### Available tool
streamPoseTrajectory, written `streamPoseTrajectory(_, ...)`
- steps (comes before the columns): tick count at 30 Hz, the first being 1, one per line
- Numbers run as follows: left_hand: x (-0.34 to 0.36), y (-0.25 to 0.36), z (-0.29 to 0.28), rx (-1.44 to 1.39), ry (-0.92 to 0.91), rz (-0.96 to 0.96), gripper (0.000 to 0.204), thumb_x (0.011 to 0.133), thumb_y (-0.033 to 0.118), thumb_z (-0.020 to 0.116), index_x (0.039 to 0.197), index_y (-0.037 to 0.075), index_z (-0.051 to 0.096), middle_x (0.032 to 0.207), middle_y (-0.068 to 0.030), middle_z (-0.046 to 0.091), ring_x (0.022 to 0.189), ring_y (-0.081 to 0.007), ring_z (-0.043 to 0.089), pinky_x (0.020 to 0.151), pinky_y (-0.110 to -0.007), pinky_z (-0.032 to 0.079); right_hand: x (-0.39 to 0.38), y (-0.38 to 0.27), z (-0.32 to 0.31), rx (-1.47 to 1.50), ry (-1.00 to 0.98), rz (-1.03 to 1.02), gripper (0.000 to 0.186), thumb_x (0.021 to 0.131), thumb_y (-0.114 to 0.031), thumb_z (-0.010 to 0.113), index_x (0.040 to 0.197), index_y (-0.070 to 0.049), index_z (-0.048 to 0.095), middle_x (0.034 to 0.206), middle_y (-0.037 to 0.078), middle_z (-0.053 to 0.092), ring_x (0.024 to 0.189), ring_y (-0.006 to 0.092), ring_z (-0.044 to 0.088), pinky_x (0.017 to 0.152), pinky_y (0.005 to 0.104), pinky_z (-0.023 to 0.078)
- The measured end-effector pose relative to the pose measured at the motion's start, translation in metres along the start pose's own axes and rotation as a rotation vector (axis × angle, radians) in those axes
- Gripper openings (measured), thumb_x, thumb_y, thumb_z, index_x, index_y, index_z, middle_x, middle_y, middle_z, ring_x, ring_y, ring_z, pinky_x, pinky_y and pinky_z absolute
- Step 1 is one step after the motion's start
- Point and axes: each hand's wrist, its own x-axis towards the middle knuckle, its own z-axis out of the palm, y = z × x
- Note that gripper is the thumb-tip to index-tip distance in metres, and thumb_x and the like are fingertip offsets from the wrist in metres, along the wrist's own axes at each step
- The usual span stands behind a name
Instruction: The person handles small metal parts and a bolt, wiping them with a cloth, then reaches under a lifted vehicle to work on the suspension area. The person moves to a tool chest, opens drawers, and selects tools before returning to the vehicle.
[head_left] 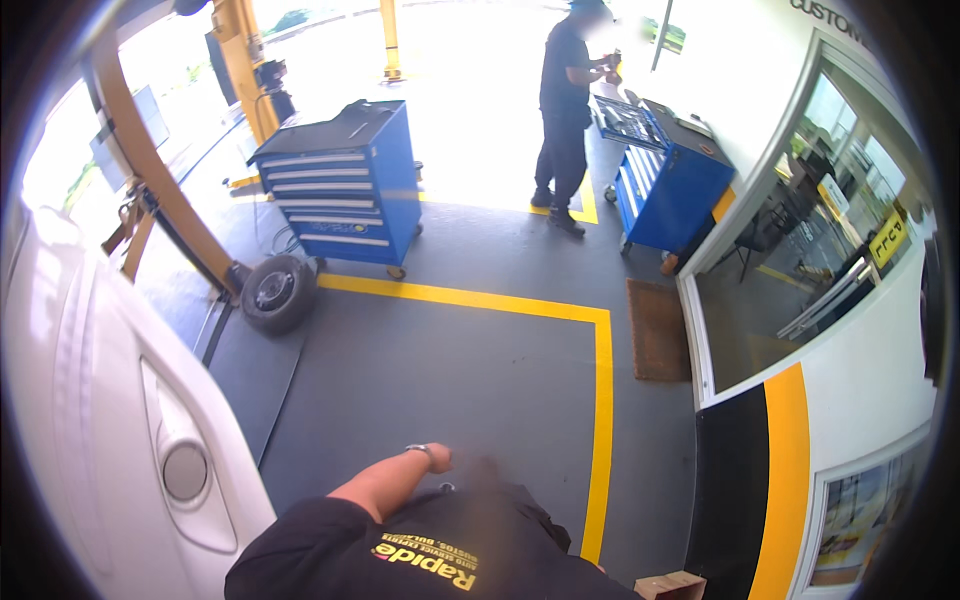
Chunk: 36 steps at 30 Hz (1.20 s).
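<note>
My left hand (439, 458) hangs in front of my dark shirt (400, 540), with a wristwatch (420, 451) on its wrist. It is small in view and its fingers are mostly turned away, so their pose cannot be made out. Nothing is visibly held in it. Below it is the grey floor (450, 380). My right hand is not in view. At the lower edge, right of my body, a brown box (668, 588) shows in part; what supports it is hidden.
A white car (110, 400) stands close on my left. Ahead are a loose wheel (277, 294), a blue tool cabinet (340, 190) and a second blue cabinet (670, 190) with an open drawer. Another person (566, 90) stands beside it. A glass door (800, 230) and brown mat (660, 330) lie right.
</note>
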Motion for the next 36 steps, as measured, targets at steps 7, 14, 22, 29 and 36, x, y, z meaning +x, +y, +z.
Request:
streamPoseTrajectory(7, -0.006, -0.218, -0.016, -1.058, 0.401, -0.428, 0.033, 0.101, 0.032, 0.060, 0.119, 0.004, 0.065, 0.093, -0.0093, 0.074, 0.073, -0.0183, 0.072, 0.060, -0.034, 0.057, -0.082, -0.399, -0.018, -0.520, 0.071, -0.842, 0.050, 0.092, -0.046, 0.065, 0.126, -0.009, 0.069, 0.123, 0.017, 0.071, 0.118, 0.0355, 0.065, 0.101, 0.0449, 0.051)
streamPoseTrajectory(14, -0.010, -0.401, -0.080, -1.439, 0.440, -0.653, 0.032, 0.103, 0.031, 0.058, 0.119, 0.004, 0.062, 0.093, -0.0077, 0.071, 0.067, -0.0190, 0.068, 0.053, -0.034, 0.052, -0.103, -0.700, -0.046, -0.014, 0.492, -0.933, 0.039, 0.095, -0.038, 0.061, 0.107, -0.004, 0.074, 0.108, 0.022, 0.073, 0.106, 0.0396, 0.068, 0.092, 0.0452, 0.053)
streamPoseTrajectory(22, -0.025, -0.624, -0.292, -1.243, 0.717, -0.713, 0.048, 0.097, 0.042, 0.062, 0.124, 0.004, 0.069, 0.125, -0.0211, 0.069, 0.122, -0.0364, 0.063, 0.102, -0.043, 0.049, -0.177, -0.827, 0.150, -0.572, -0.015, -0.820, 0.043, 0.095, -0.038, 0.063, 0.118, -0.003, 0.072, 0.116, 0.018, 0.073, 0.112, 0.0342, 0.068, 0.099, 0.0416, 0.051)
streamPoseTrajectory(29, -0.017, -0.772, -0.571, -1.015, 1.475, -0.430, 0.030, 0.097, 0.031, 0.063, 0.104, 0.003, 0.073, 0.096, -0.0170, 0.075, 0.092, -0.0312, 0.073, 0.085, -0.039, 0.055, -0.192, -0.992, 0.170, -0.111, -0.051, -0.610, 0.036, 0.100, -0.033, 0.061, 0.117, -0.002, 0.069, 0.091, 0.013, 0.074, 0.072, 0.0238, 0.071, 0.061, 0.0375, 0.054)
streamPoseTrajectory(36, -0.055, -0.883, -0.787, -0.671, 1.699, -0.404, 0.028, 0.093, 0.029, 0.067, 0.101, 0.003, 0.074, 0.103, -0.0176, 0.072, 0.101, -0.0334, 0.068, 0.092, -0.042, 0.052, -0.178, -1.211, 0.146, -0.103, 0.201, -0.399, 0.036, 0.101, -0.034, 0.057, 0.099, 0.001, 0.068, 0.076, 0.013, 0.067, 0.058, 0.0256, 0.066, 0.052, 0.0397, 0.051)
